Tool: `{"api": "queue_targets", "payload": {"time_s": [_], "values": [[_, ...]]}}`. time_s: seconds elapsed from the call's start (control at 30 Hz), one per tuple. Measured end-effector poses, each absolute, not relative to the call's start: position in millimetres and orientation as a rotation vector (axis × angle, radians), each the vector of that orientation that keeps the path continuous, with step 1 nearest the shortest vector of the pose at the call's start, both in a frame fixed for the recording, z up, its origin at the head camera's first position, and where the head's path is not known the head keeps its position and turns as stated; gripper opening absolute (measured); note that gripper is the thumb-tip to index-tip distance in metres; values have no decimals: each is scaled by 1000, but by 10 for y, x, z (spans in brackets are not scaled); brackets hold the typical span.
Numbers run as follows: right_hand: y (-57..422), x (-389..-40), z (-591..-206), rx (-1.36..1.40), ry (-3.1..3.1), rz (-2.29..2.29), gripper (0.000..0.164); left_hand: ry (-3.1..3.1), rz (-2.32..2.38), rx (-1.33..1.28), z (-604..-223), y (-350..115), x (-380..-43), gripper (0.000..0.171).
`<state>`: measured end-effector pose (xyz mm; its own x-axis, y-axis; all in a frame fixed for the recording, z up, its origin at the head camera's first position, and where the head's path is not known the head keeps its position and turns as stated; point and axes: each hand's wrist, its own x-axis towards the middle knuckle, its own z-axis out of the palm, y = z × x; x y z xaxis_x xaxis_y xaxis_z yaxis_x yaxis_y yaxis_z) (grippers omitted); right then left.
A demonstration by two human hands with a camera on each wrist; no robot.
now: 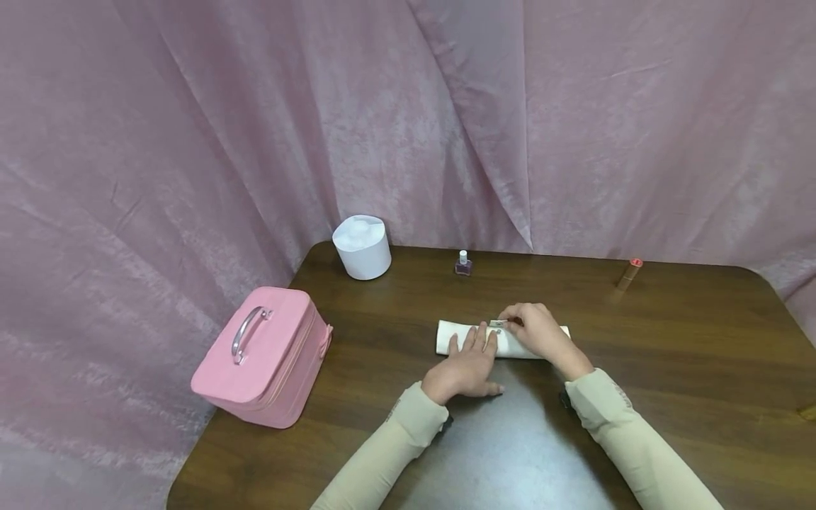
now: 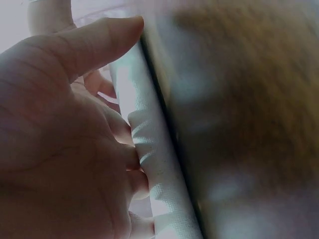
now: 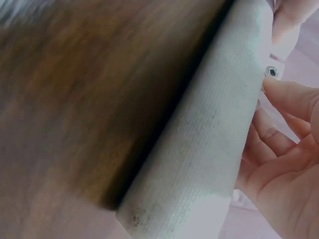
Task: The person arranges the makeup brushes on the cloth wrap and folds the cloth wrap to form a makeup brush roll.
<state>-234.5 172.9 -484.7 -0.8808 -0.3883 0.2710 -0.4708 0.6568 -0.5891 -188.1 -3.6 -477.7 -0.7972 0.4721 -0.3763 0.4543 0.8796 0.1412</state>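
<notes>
A long white textured pouch (image 1: 449,338), folded into a narrow roll, lies crosswise on the table. My left hand (image 1: 468,370) rests on it with fingers straight and spread, pressing near its middle; the thumb sticks out toward me. At the roll's far edge, my right hand (image 1: 540,331) pinches a small strap (image 1: 497,323) between thumb and fingers. A metal snap button (image 3: 271,72) shows beside the right thumb in the right wrist view. Dark smudges mark the near end of the pouch (image 3: 199,134) there. In the left wrist view the fingers lie over the pouch (image 2: 154,144).
A pink vanity case (image 1: 261,354) with a silver handle stands at the table's left. Toward the back are a white tissue roll (image 1: 363,251), a small purple nail polish bottle (image 1: 463,265) and a lipstick tube (image 1: 629,275). A gold-coloured thing (image 1: 808,411) shows at the right edge.
</notes>
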Motion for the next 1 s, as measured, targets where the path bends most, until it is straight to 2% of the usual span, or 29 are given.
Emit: {"api": "queue_targets", "payload": {"time_s": [0.47,0.8,1.0], "values": [[1627,-2243,-4829,877,-2710,632,12,2675,59,681,-4772,-116,-1912,94],[1664,-2202,-4832,964,-2636,554,4,2651,130,686,-4756,-160,-1913,94],[1676,-2213,-4851,1005,-2585,507,11,2644,131,699,-4756,-172,-1928,95]]}}
